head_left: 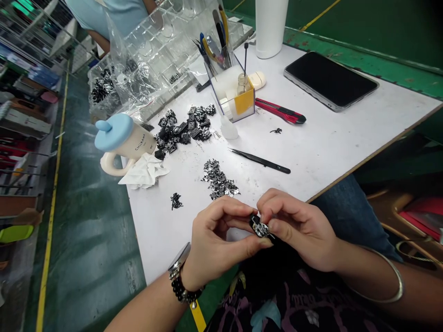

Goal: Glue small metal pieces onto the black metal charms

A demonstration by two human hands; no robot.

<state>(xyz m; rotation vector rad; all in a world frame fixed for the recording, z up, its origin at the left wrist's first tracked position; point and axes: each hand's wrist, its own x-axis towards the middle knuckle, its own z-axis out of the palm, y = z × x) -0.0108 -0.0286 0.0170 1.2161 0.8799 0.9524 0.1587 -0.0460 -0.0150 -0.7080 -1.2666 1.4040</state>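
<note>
Both hands meet over the near edge of the white table point(332, 147). My left hand point(216, 240) pinches a small black and silver part point(259, 227) between thumb and fingers. My right hand point(299, 226) is closed on the same part from the right, fingertips pressing on its top. Just beyond the hands lies a heap of small silvery metal pieces point(219, 180). Farther back lies a pile of black plastic parts point(183, 129). Black tweezers point(259, 160) rest on the table between the piles and the hands.
A cream mug with a blue lid point(122, 138) and a crumpled tissue point(143, 171) sit at the left. A clear tool holder point(235, 92), red utility knife point(280, 111), dark tablet point(330, 80), white cylinder point(270, 25) and clear plastic trays point(152, 50) stand behind. Another person is at the top left.
</note>
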